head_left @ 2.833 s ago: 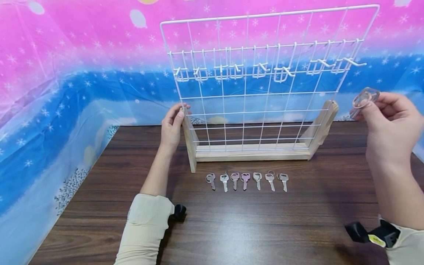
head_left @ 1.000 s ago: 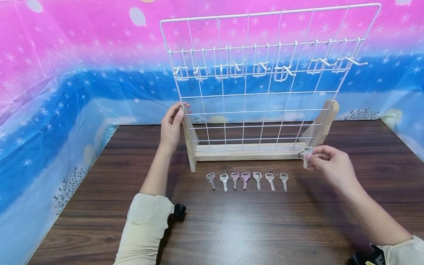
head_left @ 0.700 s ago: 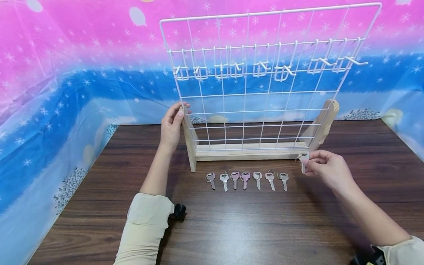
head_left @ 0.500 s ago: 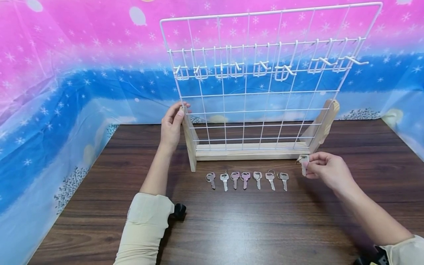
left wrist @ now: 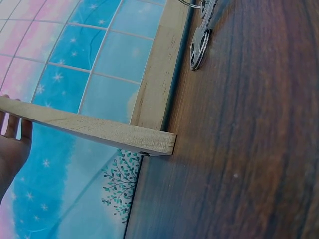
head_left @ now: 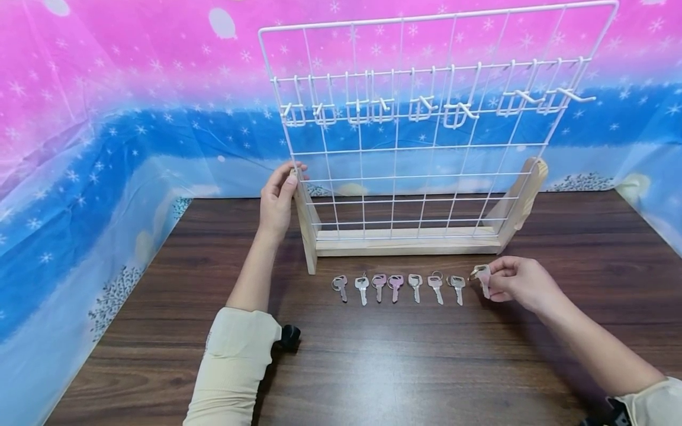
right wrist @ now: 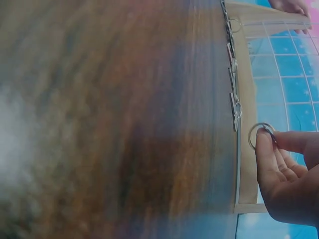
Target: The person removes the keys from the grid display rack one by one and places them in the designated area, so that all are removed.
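My right hand [head_left: 524,283] pinches a silvery key [head_left: 483,278] by thumb and fingers, low over the table at the right end of a row of several keys [head_left: 395,284]. In the right wrist view the held key's metal ring [right wrist: 249,137] stands out past the fingertips; most of the key is hidden there. With curled fingers my left hand [head_left: 277,198] grips the top of the left upright [head_left: 303,222] of a wooden stand [head_left: 407,247]. That stand carries a white wire grid. Whether the held key touches the table cannot be told.
Several white wire hooks [head_left: 460,111] hang along the grid's upper part and stick out forward. The dark wood table [head_left: 373,361] meets a pink and blue snowflake cloth [head_left: 122,142] at the back and left. The keys lie just in front of the stand.
My right hand has come from raised at the far right, down and left with the key to the end of the row, sinking lower in the last second. The left hand keeps its grip.
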`<state>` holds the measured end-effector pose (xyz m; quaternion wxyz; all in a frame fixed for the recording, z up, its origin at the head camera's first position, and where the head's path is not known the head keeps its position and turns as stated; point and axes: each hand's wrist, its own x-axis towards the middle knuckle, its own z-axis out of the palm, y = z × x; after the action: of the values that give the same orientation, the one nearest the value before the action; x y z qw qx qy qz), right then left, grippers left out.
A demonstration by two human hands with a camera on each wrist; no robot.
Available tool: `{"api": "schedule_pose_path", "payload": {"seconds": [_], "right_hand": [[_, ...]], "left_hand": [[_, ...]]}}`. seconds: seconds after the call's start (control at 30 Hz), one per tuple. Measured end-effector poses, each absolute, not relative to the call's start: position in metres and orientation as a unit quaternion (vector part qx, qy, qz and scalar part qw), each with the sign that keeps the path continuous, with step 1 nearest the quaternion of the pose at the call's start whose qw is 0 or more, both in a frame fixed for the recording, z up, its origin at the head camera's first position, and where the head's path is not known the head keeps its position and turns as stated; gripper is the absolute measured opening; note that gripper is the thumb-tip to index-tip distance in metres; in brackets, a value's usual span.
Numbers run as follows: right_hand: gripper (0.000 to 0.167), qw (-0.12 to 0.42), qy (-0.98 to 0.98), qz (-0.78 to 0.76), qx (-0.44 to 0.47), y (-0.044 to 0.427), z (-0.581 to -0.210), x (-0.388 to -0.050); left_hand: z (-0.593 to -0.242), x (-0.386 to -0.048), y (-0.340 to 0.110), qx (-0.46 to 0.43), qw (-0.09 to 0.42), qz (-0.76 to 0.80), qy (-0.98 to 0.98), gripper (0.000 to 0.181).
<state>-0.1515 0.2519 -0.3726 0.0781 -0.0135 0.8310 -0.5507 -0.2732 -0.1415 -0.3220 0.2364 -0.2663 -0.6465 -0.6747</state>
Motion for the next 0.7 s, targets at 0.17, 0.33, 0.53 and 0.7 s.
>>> {"api": "schedule_pose_path", "payload": {"seconds": [0.17, 0.33, 0.53, 0.7], "right_hand": [[0.017, 0.112, 0.835, -0.538, -0.023, 0.2526, -0.3745, -0.1522], [0.016, 0.138, 0.838, -0.527, -0.023, 0.2535, -0.3756, -0.1543], [0.015, 0.153, 0.836, -0.526, -0.022, 0.2559, -0.3791, -0.1563], [0.016, 0.165, 0.838, -0.52, -0.016, 0.2578, -0.3822, -0.1568]], "left_hand": [[-0.3221, -0.273, -0.1408, -0.266, 0.24, -0.678, -0.642, 0.032], [-0.3218, -0.2729, -0.1408, -0.264, 0.242, -0.679, -0.64, 0.032], [-0.3208, -0.2725, -0.1409, -0.265, 0.24, -0.68, -0.64, 0.031], [-0.3218, -0.2729, -0.1414, -0.263, 0.24, -0.678, -0.643, 0.03]]}}
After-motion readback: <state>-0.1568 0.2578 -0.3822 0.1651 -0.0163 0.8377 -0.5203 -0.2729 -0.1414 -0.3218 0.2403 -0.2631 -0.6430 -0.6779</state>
